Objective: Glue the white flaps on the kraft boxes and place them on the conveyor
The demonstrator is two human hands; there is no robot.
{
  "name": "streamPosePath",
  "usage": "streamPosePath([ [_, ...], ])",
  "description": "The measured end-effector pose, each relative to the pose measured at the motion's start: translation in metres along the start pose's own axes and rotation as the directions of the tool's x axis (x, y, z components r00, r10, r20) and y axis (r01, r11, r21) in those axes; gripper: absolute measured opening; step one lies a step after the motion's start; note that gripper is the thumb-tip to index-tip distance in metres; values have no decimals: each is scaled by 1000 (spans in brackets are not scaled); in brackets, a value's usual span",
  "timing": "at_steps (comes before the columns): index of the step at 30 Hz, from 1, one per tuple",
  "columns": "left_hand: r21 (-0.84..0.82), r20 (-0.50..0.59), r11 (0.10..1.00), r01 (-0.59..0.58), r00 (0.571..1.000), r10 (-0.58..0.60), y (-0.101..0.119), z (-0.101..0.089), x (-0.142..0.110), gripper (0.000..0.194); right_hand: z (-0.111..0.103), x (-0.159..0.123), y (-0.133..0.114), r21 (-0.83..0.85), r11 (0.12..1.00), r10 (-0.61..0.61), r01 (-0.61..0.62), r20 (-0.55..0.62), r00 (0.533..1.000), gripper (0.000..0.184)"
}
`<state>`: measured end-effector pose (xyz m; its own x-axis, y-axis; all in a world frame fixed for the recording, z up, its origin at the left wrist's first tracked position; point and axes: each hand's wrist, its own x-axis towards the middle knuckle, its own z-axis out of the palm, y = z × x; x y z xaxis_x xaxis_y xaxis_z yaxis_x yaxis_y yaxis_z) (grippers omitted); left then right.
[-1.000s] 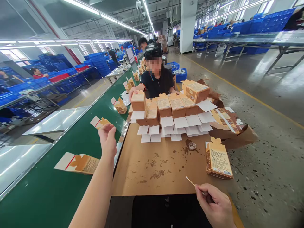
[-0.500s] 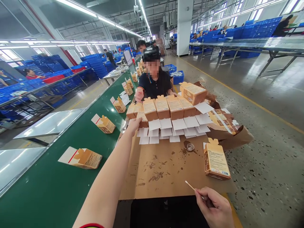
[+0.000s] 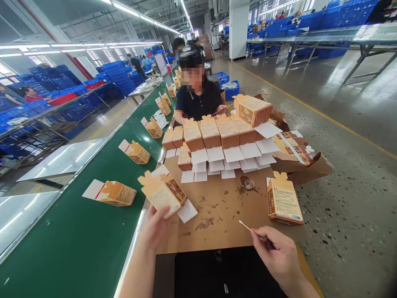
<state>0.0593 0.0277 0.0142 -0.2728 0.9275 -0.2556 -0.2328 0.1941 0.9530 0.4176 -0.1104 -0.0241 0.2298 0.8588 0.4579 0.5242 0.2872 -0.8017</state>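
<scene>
My left hand (image 3: 157, 227) grips a small brown carton (image 3: 163, 194) with a white flap, lifted over the near left corner of the cardboard-covered table (image 3: 217, 223). My right hand (image 3: 276, 256) pinches a cotton swab (image 3: 246, 227) that points up and left over the table's front edge. A row of like cartons (image 3: 214, 132) with white flaps stands across the far side of the table. One carton (image 3: 283, 200) lies alone at the right. A small glue dish (image 3: 249, 184) sits among brown stains at the middle.
A green conveyor belt (image 3: 77, 240) runs along the left and carries several cartons (image 3: 116, 193). A person in a dark shirt (image 3: 198, 101) sits across the table. Flat cartons (image 3: 294, 147) lie stacked at the right. Blue crates line the hall.
My left hand reached from the belt to the carton row, took one carton and drew it back toward me. My right hand has kept the swab nearly still.
</scene>
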Motion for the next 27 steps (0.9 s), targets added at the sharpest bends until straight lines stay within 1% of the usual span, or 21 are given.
streamPosePath([
  [2,52,23,997,55,998,-57,-26,-1,-24,81,23,2,-6,-19,997,-78,80,101,992,33],
  [4,105,37,992,64,997,-68,-42,4,-33,82,53,2,-12,-27,988,-144,152,200,969,34],
  [6,135,34,990,48,998,-53,-49,10,-32,85,82,-1,-16,-26,982,-171,185,266,949,34],
  [8,149,33,988,33,999,-38,-51,14,-29,87,104,-3,-19,-31,979,-179,200,320,930,36],
  [9,158,38,987,28,999,-34,-51,15,-28,86,110,-3,-21,-36,978,-182,206,345,921,37],
  [11,177,45,984,19,999,-27,-52,14,-28,84,116,-3,-23,-45,975,-183,216,386,904,39],
  [14,189,71,982,9,997,-22,-54,12,-31,84,113,3,-21,-56,973,-183,225,409,894,38],
  [19,184,123,983,7,992,-30,-59,9,-30,86,97,10,-12,-62,977,-169,206,372,913,39],
  [21,203,118,979,-3,993,-22,-61,10,-35,87,84,9,-10,-57,981,-155,185,346,925,39],
  [24,291,97,953,-81,994,54,-65,10,-49,92,57,5,-11,-43,994,-88,103,262,961,37],
  [27,482,126,860,-169,984,123,-69,7,-64,87,32,0,-14,-39,999,-27,35,185,982,37],
])
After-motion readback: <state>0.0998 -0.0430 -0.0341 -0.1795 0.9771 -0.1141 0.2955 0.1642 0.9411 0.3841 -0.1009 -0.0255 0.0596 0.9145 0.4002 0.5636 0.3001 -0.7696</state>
